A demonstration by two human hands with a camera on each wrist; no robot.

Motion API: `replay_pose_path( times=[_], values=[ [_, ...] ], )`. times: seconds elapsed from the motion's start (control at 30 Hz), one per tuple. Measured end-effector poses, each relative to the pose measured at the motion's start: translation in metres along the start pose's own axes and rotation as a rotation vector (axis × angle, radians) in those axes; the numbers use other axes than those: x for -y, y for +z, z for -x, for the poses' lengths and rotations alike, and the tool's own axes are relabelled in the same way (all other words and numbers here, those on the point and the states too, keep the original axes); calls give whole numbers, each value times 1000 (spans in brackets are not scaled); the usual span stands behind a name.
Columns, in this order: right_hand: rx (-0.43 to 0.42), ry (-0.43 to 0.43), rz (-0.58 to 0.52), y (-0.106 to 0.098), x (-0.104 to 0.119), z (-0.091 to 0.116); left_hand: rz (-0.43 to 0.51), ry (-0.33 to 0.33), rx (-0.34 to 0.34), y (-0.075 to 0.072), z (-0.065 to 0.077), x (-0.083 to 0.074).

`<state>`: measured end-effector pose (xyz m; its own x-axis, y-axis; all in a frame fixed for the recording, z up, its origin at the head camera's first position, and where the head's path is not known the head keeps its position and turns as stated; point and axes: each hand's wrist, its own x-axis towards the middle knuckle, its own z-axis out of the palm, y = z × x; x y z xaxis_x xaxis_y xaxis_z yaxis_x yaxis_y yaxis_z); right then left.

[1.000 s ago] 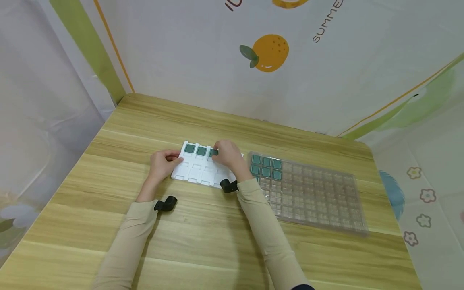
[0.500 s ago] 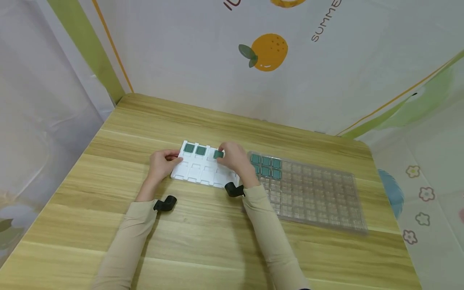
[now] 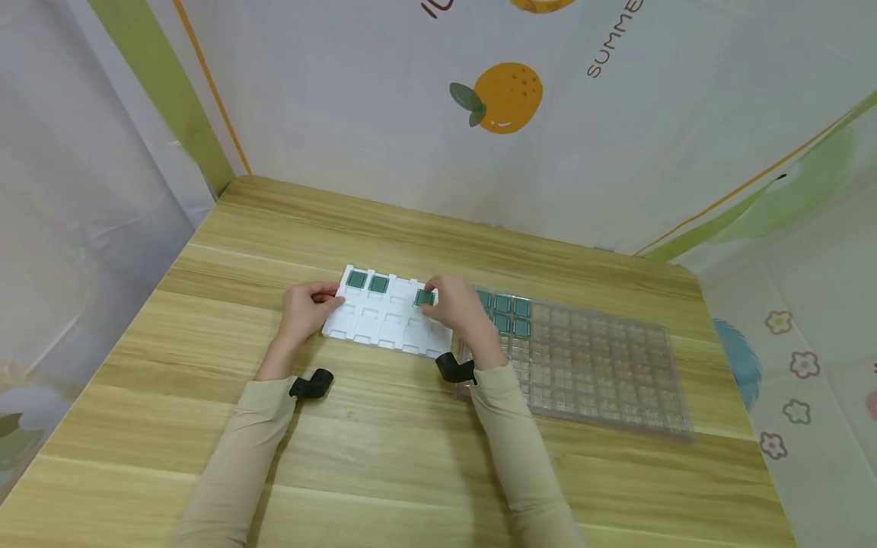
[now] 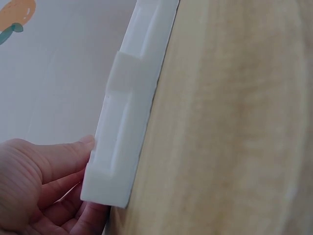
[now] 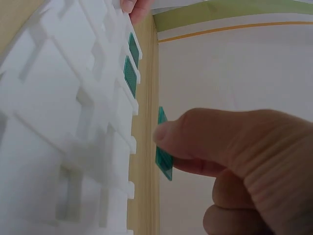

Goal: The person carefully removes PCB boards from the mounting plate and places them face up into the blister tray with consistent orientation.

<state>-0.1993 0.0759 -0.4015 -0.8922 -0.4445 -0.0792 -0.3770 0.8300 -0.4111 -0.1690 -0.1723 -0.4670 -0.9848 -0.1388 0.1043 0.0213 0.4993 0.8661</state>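
My left hand (image 3: 301, 310) grips the left end of a white tray (image 3: 387, 335) with shallow pockets, thumb on the top edge and fingers beneath in the left wrist view. Two green square chips (image 3: 356, 280) sit in the far row at its left end. Between thumb and fingers, my right hand (image 3: 460, 308) pinches another green square chip (image 3: 424, 297) by its edge. The right wrist view has this chip (image 5: 164, 164) raised off the white tray (image 5: 54, 147), tilted on its side. In the head view it overlaps the far right part of the tray.
Right of the white tray lies a clear plastic tray (image 3: 603, 365) with many pockets; several green chips (image 3: 503, 325) fill its near-left corner pockets. Both trays are on a wooden table (image 3: 370, 441). A printed curtain (image 3: 384, 114) hangs behind the table's back edge.
My right hand has lifted the third chip out of the white tray's far row and carried it right, towards the clear tray. My left hand stays on the white tray.
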Motion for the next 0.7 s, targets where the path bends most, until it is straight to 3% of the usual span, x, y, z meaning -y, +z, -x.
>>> replay_pose_path(
  times=[0.7],
  values=[
    [-60,49,47,-3,-20,29,4,3,-8,1,0,2]
  ],
)
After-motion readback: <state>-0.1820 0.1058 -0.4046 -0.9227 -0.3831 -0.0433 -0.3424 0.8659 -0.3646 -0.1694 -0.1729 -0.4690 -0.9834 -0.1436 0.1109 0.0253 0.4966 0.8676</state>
